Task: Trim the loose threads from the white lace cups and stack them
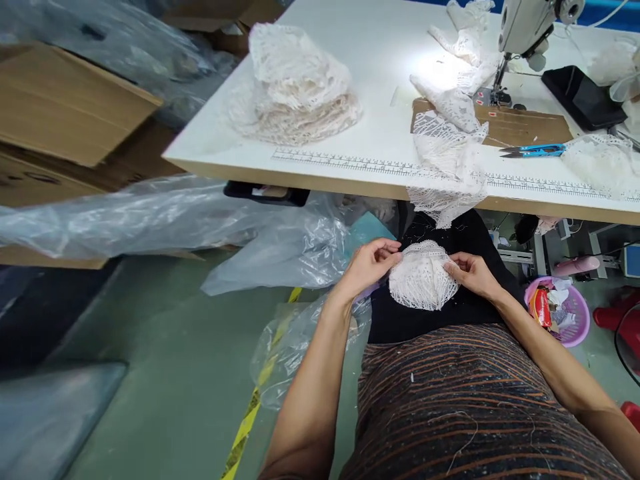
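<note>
While the right fingers (464, 259) pinch one edge of the lace (423, 279), the left fingers (385, 245) curl at the opposite edge, grip unclear; it lies between them on the lap (400, 321).

White lace piece (423, 283), in front of the table (380, 53): underside hidden from me. Sewing machine (523, 30), on the table: top cut off. Measuring scale (345, 161), along the table's near edge: numerals illegible, one stretch covered by draped lace (450, 160). Cardboard box (70, 100), left of the table: left side cut off.
</note>
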Available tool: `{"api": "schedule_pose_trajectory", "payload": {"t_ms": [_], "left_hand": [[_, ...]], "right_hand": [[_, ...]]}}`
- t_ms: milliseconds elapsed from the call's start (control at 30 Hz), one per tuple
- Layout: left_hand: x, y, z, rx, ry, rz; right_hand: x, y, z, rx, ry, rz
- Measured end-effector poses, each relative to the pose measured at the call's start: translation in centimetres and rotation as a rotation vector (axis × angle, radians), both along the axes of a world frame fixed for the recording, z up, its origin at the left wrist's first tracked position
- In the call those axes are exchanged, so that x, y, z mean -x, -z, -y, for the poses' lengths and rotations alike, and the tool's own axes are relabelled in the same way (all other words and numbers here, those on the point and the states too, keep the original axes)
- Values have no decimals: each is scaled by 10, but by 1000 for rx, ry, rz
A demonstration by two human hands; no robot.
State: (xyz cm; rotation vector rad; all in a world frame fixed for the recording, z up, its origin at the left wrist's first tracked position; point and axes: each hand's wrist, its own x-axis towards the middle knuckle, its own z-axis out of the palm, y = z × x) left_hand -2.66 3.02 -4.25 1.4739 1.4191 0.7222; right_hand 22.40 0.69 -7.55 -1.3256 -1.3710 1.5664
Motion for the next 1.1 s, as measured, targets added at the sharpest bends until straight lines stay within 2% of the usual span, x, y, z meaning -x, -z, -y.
{"api": "schedule_pose_trajectory", "payload": {"t_ms": [100, 200, 300, 467, 667, 800, 867, 933, 1000, 1100], "left_hand": [[-20, -7, -10, -150, 76, -127], [-44, -12, -19, -254, 248, -200], [-61, -12, -28, -280, 418, -334], [-65, -9, -35, -309, 586, -514], [-66, -8, -34, -387, 582, -672], [-72, -14, -37, -397, 700, -732], [-71, -19, -37, -403, 716, -705], [-66, -25, -36, -417, 687, -571], [-59, -29, -32, -385, 645, -335], [-48, -27, -25, -198, 581, 14]], "right_hand": [[1, 7, -2, -62, 55, 77], [2, 11, -2, -186, 100, 161], [1, 9, 2, -269, 67, 193], [0, 7, 14, -445, -6, 311], [2, 15, 18, -536, 4, 421], [1, 13, 19, -569, -2, 421], [0, 8, 20, -564, 3, 390], [-2, 2, 20, -545, 9, 320], [-3, -4, 19, -511, 5, 210], [-1, -10, 15, -420, -42, 17]]}}
